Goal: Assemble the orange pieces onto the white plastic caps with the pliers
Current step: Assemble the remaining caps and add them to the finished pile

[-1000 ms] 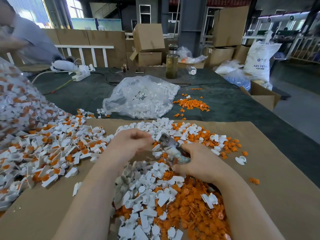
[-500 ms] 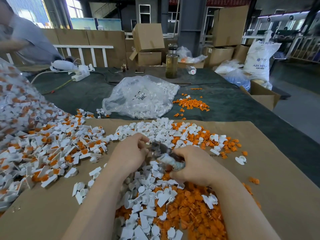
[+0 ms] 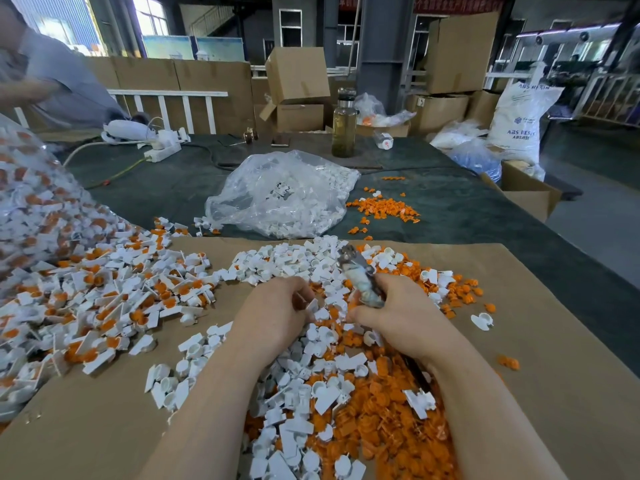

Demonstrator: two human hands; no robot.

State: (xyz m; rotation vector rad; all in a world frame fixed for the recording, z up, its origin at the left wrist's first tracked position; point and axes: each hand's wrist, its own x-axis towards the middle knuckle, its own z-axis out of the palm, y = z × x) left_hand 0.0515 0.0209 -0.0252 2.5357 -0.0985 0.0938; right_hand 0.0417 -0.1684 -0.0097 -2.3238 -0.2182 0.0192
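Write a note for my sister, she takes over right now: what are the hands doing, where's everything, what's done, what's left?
Right hand grips the pliers, nose pointing up and away.
Left hand has its fingers curled round a white cap.
Loose caps and orange pieces lie mixed on the cardboard between the arms.
Done: a big pile of finished caps on the left.
Left: the whole mixed pile, plus a bag of caps and more orange pieces behind.

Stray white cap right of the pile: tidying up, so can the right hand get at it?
Probably not yet: the way to the stray white cap is open, but the right hand grips the pliers.
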